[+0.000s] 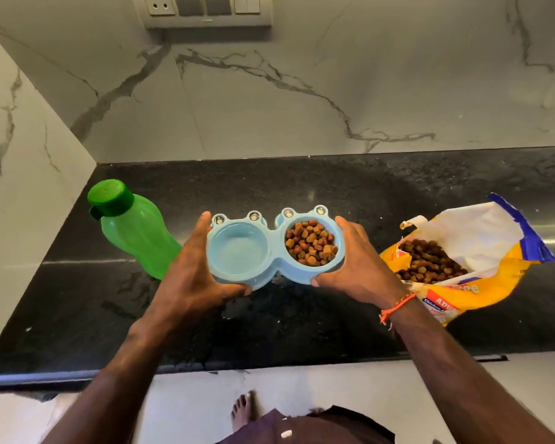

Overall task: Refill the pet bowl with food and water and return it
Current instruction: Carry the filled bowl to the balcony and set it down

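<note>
Hands (189, 277) (359, 270) grip bowl (271, 254) beside "ADU"-lettered bag (481, 283)

Blue 2-cup pet bowl (274, 248) level over counter: right cup kibble (311, 246), left water.

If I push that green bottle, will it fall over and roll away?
The green bottle stands upright and looks tall for its base, so a push near the cap would probably tip it. Its body is round, so once down it might roll along the smooth black counter. The cap looks closed, so it likely would not spill. I cannot tell how full or heavy it is.
</note>
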